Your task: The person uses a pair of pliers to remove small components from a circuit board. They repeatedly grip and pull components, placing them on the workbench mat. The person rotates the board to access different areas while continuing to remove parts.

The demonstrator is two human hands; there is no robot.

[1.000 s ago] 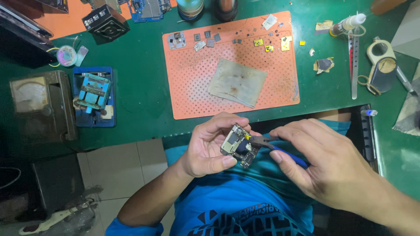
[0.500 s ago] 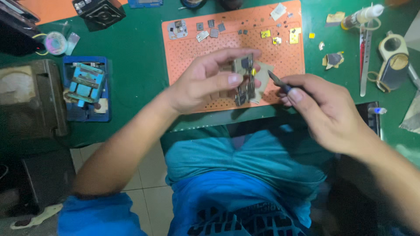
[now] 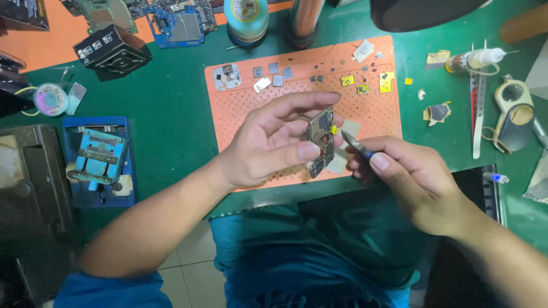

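My left hand (image 3: 268, 145) holds a small circuit board (image 3: 321, 138) upright between thumb and fingers, above the orange perforated mat (image 3: 245, 102). My right hand (image 3: 411, 179) grips a thin pointed tool (image 3: 354, 144) with a blue collar, and its tip sits just right of the board's edge. Both hands hover over the near side of the mat, above my lap.
Several tiny chips and yellow tape bits (image 3: 365, 85) lie on the mat's far side. A blue board holder (image 3: 100, 159) and a black box (image 3: 111, 51) sit to the left, a solder wick reel (image 3: 50, 98) beyond them. A syringe (image 3: 474, 59), a metal ruler (image 3: 476, 114) and a tape roll (image 3: 514, 111) lie right.
Both hands have risen from my lap to over the mat with the board and the tool. The view has shifted toward the table.
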